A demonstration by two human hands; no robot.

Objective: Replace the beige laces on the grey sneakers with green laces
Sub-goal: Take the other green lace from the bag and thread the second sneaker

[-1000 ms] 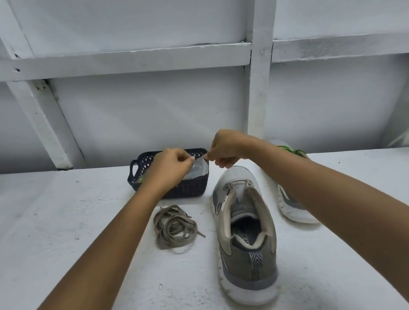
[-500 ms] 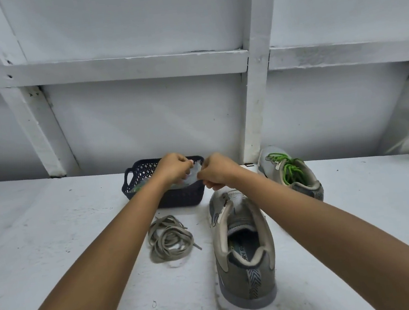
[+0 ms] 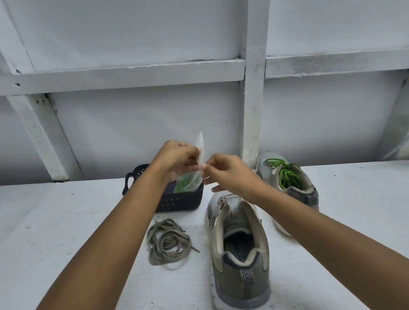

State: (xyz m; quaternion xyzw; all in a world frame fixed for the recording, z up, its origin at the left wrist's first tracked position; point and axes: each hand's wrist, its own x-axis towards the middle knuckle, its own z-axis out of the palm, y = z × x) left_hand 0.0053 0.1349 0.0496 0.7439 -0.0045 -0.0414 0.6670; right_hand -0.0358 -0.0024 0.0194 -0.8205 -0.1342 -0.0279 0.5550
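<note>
A grey sneaker (image 3: pixel 239 258) with no laces stands in front of me, heel towards me. A second grey sneaker (image 3: pixel 289 183) with green laces (image 3: pixel 285 172) lies behind it on the right. A bundle of beige laces (image 3: pixel 168 240) lies left of the near sneaker. Above the dark basket (image 3: pixel 178 201) both hands hold a clear plastic bag (image 3: pixel 192 179) with green laces inside. My left hand (image 3: pixel 175 158) grips the bag's top, and my right hand (image 3: pixel 228 175) pinches its edge.
Everything rests on a white painted surface (image 3: pixel 54 235). A white wall with wooden battens (image 3: pixel 253 98) rises right behind the basket and the far sneaker.
Both hands have lifted the plastic bag up out of the basket, and its green contents now show. The view has shifted, so the laced sneaker is fully visible.
</note>
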